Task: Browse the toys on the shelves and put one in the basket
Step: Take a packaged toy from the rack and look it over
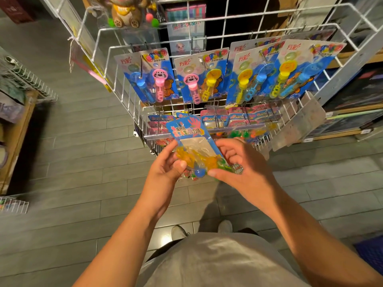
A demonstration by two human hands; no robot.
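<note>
Toy pack [191, 146]: blue-backed blister card with a printed red hand at the top, yellow jelly-like pieces and a blue ball under clear plastic; held in mid-air in front of the wire rack, above the floor, tilted with its top edge leaning left and away.
Left hand [165, 164]: grips the pack's lower left edge; thumb pressed on the front near the blue ball, fingers [170, 149] curled behind the card.
Right hand [238, 160]: grips the pack's lower right corner; thumb lying across the front bottom edge, other fingers curled round the right side and back.
Wire rack [124, 59]: white grid frame, directly ahead of the hands.
Bubble wand cards [201, 75]: row of blue cards hanging on hooks on the upper tier, each with two wands in blue, pink or yellow.
Lower tier packs [238, 118]: smaller pink and blue cards on hooks, just behind and above the held pack.
Plush bear [124, 11]: brown, hanging at the rack's top left.
Floor [83, 162]: grey tiles; two light shoes visible below the arms.
Blue crate [371, 253]: dark blue mesh edge at the lower right; too little in view to tell more.
</note>
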